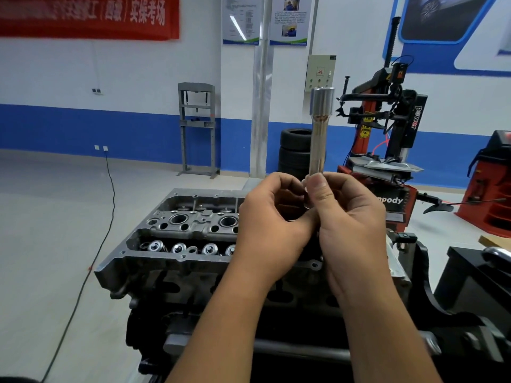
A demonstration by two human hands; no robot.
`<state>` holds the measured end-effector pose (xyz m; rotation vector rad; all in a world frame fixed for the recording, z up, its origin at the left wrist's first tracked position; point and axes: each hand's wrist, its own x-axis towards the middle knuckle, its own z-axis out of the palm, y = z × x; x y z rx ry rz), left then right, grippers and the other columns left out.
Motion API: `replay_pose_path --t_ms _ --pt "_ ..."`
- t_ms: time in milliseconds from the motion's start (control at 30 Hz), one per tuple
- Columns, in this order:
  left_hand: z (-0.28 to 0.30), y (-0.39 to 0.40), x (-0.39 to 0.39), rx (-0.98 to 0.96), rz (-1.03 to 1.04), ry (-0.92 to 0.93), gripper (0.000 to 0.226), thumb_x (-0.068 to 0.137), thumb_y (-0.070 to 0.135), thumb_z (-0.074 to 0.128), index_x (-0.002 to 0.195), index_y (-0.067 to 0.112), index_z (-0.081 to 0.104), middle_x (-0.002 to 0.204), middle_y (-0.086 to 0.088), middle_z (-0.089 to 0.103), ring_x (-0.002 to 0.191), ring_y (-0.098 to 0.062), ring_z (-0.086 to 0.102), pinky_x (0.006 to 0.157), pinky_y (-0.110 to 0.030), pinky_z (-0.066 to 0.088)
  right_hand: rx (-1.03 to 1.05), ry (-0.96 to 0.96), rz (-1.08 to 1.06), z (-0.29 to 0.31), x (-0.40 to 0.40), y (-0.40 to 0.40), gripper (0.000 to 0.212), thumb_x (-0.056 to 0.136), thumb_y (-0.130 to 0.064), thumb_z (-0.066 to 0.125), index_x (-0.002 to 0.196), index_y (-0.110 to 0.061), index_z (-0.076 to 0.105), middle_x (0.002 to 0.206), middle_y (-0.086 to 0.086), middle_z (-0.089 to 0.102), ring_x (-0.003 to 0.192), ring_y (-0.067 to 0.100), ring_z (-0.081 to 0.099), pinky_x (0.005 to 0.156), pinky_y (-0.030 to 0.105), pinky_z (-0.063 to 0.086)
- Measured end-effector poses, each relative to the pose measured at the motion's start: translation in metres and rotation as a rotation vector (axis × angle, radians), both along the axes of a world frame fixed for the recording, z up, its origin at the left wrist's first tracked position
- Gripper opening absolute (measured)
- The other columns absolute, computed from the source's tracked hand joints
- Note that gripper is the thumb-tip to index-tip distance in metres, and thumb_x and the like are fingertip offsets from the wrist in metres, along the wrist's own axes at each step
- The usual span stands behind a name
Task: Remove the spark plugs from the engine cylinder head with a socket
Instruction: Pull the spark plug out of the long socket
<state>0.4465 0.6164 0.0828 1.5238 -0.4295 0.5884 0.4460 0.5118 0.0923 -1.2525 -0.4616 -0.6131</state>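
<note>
Gripping the lower end of a long, shiny steel spark plug socket (319,128), the right hand (348,214) holds it upright above the grey aluminium engine cylinder head (177,230). The left hand (272,217) curls its fingers at the socket's base; what they pinch is hidden.

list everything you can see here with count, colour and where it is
socket: 1, silver, held upright above the hands
cylinder head: 1, grey, on the engine below the hands
tyres: 1 stack, black, by the far wall
press frame: 1, grey, at the far wall
tyre changer: 1, red and black, right background
cable: 1, black, across the floor at left
banner: 1, red, top left wall
left hand: 1, fingers curled at the socket's base
right hand: 1, pinches the socket's base
</note>
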Motion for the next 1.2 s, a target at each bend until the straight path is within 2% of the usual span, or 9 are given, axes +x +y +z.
replay_pose_path --t_ms 167,233,300,400,533,733,933,1100,1200 --pt "-0.0001 0.0025 0.0001 0.032 -0.116 0.013 0.027 0.098 0.008 0.072 0.118 0.025 0.073 0.111 0.005 0.080 0.108 -0.012 0.076 0.094 -0.035 0.063 0.057 0.028 0.006 0.0015 -0.0004 0.0004 0.013 0.096 -0.029 0.069 0.084 -0.030 0.075 0.080 -0.003 0.075 0.074 0.008 0.072 0.061 0.019 0.055" --pt "-0.0003 0.0013 0.0011 0.030 -0.078 0.020 0.025 0.094 0.007 0.077 0.113 0.023 0.075 0.106 0.005 0.081 0.103 -0.011 0.077 0.090 -0.034 0.064 0.082 0.033 0.027 0.0022 -0.0013 0.0007 0.006 0.083 -0.040 0.078 0.082 -0.035 0.073 0.081 -0.003 0.075 0.075 0.012 0.073 0.061 0.020 0.056" --pt "-0.0013 0.0001 0.0022 0.005 -0.008 0.023 0.023 0.088 0.008 0.083 0.103 0.024 0.075 0.098 0.006 0.081 0.095 -0.009 0.078 0.085 -0.032 0.065 0.052 0.024 -0.011 0.0008 0.0000 0.0000 0.014 0.077 -0.041 0.082 0.082 -0.032 0.072 0.081 -0.003 0.075 0.076 0.012 0.074 0.063 0.020 0.056" --pt "-0.0017 0.0021 0.0024 0.014 -0.032 0.012 0.021 0.092 0.008 0.079 0.108 0.022 0.077 0.100 0.006 0.081 0.097 -0.009 0.078 0.087 -0.033 0.064 0.018 0.030 -0.022 -0.0010 0.0028 0.0000 0.007 0.093 -0.025 0.077 0.087 -0.023 0.074 0.084 -0.002 0.076 0.079 0.012 0.075 0.068 0.020 0.057" --pt "0.0007 0.0034 -0.0004 0.074 -0.156 0.013 0.029 0.102 0.004 0.065 0.127 0.016 0.074 0.114 0.003 0.080 0.111 -0.011 0.074 0.098 -0.034 0.061 0.013 0.057 -0.026 -0.0012 0.0041 -0.0009 0.014 0.100 -0.027 0.067 0.091 -0.022 0.076 0.086 -0.002 0.077 0.083 0.011 0.074 0.071 0.021 0.057" --pt "-0.0024 -0.0005 0.0031 0.030 0.002 0.005 0.024 0.087 0.006 0.083 0.102 0.023 0.075 0.097 0.007 0.081 0.093 -0.008 0.078 0.084 -0.029 0.064 0.063 0.046 -0.023 0.0005 0.0017 0.0000 0.009 0.090 -0.027 0.080 0.083 -0.030 0.074 0.083 -0.002 0.076 0.077 0.012 0.074 0.066 0.020 0.056" --pt "0.0005 0.0028 0.0007 0.067 -0.145 0.012 0.030 0.101 0.004 0.066 0.126 0.017 0.074 0.114 0.005 0.079 0.111 -0.009 0.074 0.098 -0.031 0.060 0.040 0.046 -0.038 0.0006 0.0015 -0.0006 0.016 0.099 -0.027 0.068 0.088 -0.023 0.079 0.086 -0.001 0.078 0.083 0.011 0.075 0.069 0.020 0.057" --pt "-0.0004 -0.0007 0.0016 0.005 -0.048 0.021 0.023 0.091 0.004 0.080 0.107 0.019 0.074 0.099 0.003 0.081 0.095 -0.010 0.078 0.082 -0.024 0.063 0.083 0.063 -0.021 0.0008 0.0012 0.0007 0.007 0.092 -0.029 0.076 0.085 -0.030 0.077 0.088 -0.001 0.078 0.082 0.013 0.075 0.069 0.023 0.058" --pt "-0.0009 0.0004 0.0020 -0.002 -0.023 0.019 0.024 0.089 0.009 0.082 0.104 0.025 0.073 0.098 0.006 0.080 0.093 -0.009 0.078 0.080 -0.024 0.063 0.098 0.063 -0.049 -0.0001 0.0015 -0.0006 0.008 0.089 -0.026 0.080 0.084 -0.028 0.074 0.085 -0.004 0.077 0.078 0.011 0.075 0.066 0.020 0.057"
